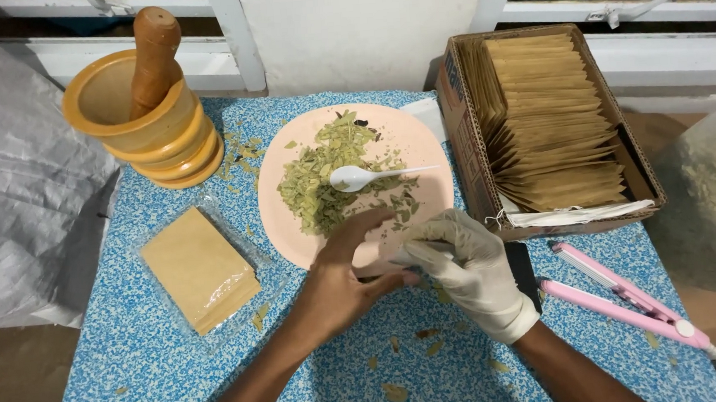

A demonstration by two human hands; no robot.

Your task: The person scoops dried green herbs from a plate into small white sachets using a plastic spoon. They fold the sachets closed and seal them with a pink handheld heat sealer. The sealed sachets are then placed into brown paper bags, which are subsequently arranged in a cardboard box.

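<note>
My bare left hand [342, 281] and my right hand [465, 265] in a white glove meet at the near edge of a pale pink plate [429, 151]. Together they pinch a small pale packet [382, 253] between their fingers; most of it is hidden. On the plate lies a heap of crushed dried green leaves [323, 178] with a white plastic spoon [365, 176] resting on it, bowl to the left.
A wooden mortar and pestle [150, 114] stands far left. A stack of tan sachets in clear wrap [201, 268] lies left. A cardboard box of brown sachets [548, 123] stands right, a pink flat sealer [629, 304] nearer, plastic bags at both edges. Leaf bits litter the blue tablecloth [135, 355].
</note>
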